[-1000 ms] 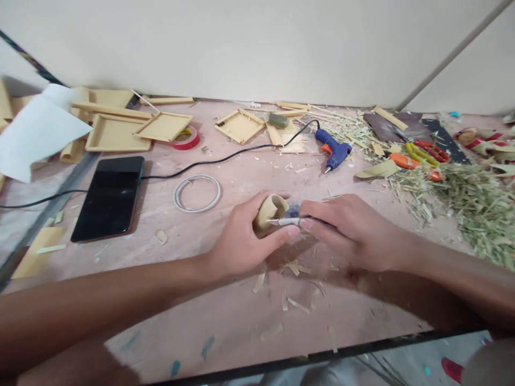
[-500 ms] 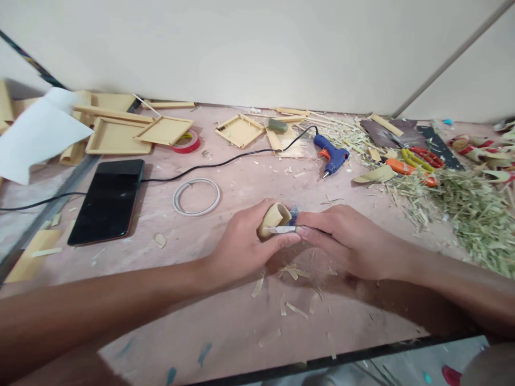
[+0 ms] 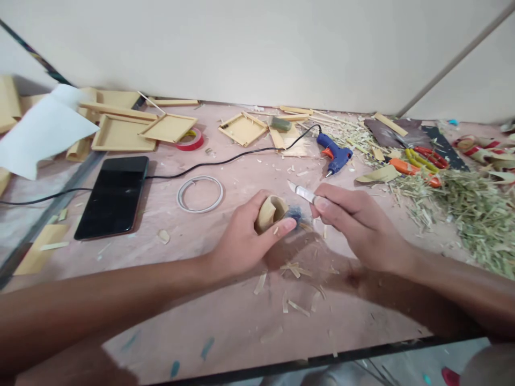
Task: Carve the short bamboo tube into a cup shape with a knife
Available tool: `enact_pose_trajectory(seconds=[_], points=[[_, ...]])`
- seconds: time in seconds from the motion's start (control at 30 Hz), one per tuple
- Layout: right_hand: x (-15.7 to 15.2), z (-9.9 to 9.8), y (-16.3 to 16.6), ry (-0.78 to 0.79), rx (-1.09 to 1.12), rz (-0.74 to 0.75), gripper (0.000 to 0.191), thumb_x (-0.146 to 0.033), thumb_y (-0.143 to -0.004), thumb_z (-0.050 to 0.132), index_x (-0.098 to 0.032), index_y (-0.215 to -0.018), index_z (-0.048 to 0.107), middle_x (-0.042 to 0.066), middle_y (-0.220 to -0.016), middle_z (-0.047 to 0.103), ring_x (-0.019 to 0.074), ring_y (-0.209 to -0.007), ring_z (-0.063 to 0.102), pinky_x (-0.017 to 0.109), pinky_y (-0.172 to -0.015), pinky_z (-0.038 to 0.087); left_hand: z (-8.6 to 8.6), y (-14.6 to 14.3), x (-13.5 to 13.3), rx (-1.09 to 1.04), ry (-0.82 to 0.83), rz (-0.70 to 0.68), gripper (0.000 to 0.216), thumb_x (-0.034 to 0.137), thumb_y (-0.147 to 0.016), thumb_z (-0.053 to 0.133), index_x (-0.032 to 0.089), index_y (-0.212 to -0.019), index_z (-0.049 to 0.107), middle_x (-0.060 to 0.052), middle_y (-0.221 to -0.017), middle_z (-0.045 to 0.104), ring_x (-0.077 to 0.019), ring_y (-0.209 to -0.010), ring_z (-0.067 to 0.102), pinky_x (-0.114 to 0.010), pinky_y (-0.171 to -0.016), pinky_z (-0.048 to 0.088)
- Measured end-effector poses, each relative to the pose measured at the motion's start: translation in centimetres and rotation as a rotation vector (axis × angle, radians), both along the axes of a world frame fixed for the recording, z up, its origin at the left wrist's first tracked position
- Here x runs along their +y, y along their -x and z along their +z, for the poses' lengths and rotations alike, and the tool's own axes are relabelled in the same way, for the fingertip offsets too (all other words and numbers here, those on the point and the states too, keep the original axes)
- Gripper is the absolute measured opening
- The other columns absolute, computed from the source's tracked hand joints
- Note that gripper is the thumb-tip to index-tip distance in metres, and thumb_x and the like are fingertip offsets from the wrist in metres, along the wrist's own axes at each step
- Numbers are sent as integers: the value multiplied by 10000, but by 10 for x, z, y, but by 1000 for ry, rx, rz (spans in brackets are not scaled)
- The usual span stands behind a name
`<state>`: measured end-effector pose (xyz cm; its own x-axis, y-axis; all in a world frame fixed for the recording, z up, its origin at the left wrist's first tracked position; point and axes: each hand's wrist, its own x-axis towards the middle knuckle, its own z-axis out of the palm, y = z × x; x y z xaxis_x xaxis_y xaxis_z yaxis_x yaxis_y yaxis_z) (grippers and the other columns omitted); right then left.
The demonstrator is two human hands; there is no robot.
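My left hand is wrapped round a short hollow bamboo piece, its open end tilted up and to the right. A small shaving sits near that thumb. In my right hand is a knife with a short blade, pointing up and left, apart from the bamboo. Between the hands, a dark blue patch shows on the table, partly behind my left thumb. Thin pale shavings lie on the tabletop below the hands.
A black phone and a tape ring lie to the left. Behind are a blue glue gun, its cord, red tape and shallow wooden frames. Pliers and a heap of green shavings are at right.
The knife has come off the bamboo piece and moved up and right with my right hand. My left hand keeps its grip, the bamboo turned slightly.
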<state>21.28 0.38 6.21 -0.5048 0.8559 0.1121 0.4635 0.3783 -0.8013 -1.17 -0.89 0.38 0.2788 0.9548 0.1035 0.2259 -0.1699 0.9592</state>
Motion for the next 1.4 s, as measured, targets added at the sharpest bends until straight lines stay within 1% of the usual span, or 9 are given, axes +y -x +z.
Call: enact_pose_trajectory(seconds=[0.17, 0.27, 0.47, 0.57, 0.73, 0.97, 1.1, 1.27, 1.4], points=[[4, 10, -5, -2, -313, 209, 343, -333, -1138, 471, -202, -838, 574, -42, -671, 512, 122, -606, 455, 326, -635, 242, 4, 1, 1, -29, -44, -70, 312, 400, -916, 804, 187, -1106, 679, -8, -981, 732, -173, -878, 656, -275, -780, 512], [4, 6, -4, -8, -395, 244, 351, -350, -1132, 467, -203, -822, 544, -25, -686, 543, 127, -608, 461, 341, -645, 216, 4, 0, 1, -18, -43, -80, 296, 371, -911, 810, 196, -1116, 688, -6, -985, 745, -175, -878, 671, -276, -789, 522], [2, -4, -1, 35, -359, 219, 347, -329, -1144, 441, -205, -849, 575, -4, -718, 591, 143, -643, 486, 331, -654, 238, -3, 0, 3, 121, -68, -20, 317, 457, -926, 809, 206, -964, 619, 38, -844, 641, -148, -767, 568, -275, -691, 435], [-1, -5, 1, 61, -321, 196, 332, -310, -1140, 454, -206, -862, 602, -11, -721, 589, 144, -658, 496, 319, -658, 266, -4, 1, 3, 153, -69, 0, 345, 450, -916, 817, 207, -899, 574, 62, -777, 590, -134, -721, 520, -273, -661, 403], [-9, -10, 5, 105, -166, 128, 341, -346, -1165, 449, -208, -934, 659, -13, -810, 664, 143, -738, 569, 294, -699, 347, -1, 1, 5, 114, -47, 40, 305, 382, -887, 832, 202, -854, 587, 74, -723, 593, -124, -689, 491, -268, -640, 380], [-10, -27, 6, 3, -133, 77, 327, -354, -1165, 455, -200, -948, 646, -11, -824, 654, 141, -735, 557, 294, -712, 345, -4, -1, 5, 16, 9, 80, 372, 473, -890, 834, 208, -843, 577, 53, -737, 564, -139, -705, 481, -276, -629, 372], [-4, -21, 3, -14, -185, 125, 330, -339, -1162, 455, -200, -910, 616, -18, -783, 620, 133, -706, 533, 290, -699, 323, -5, -2, 3, -27, 8, 64, 370, 492, -898, 838, 213, -924, 595, 43, -802, 591, -142, -733, 519, -271, -651, 417], [0, -6, 0, 7, -333, 162, 337, -317, -1135, 468, -198, -846, 594, -24, -697, 552, 131, -639, 463, 314, -656, 257, -2, -2, 3, 59, -36, 11, 335, 458, -900, 836, 201, -1001, 648, -11, -967, 715, -183, -865, 639, -294, -745, 480], [2, -1, 0, 63, -363, 187, 361, -334, -1135, 451, -198, -827, 580, -15, -708, 560, 139, -657, 479, 319, -657, 256, -1, -1, 3, 127, -59, -9, 321, 465, -912, 820, 198, -988, 658, -24, -981, 742, -200, -887, 665, -303, -748, 487]])
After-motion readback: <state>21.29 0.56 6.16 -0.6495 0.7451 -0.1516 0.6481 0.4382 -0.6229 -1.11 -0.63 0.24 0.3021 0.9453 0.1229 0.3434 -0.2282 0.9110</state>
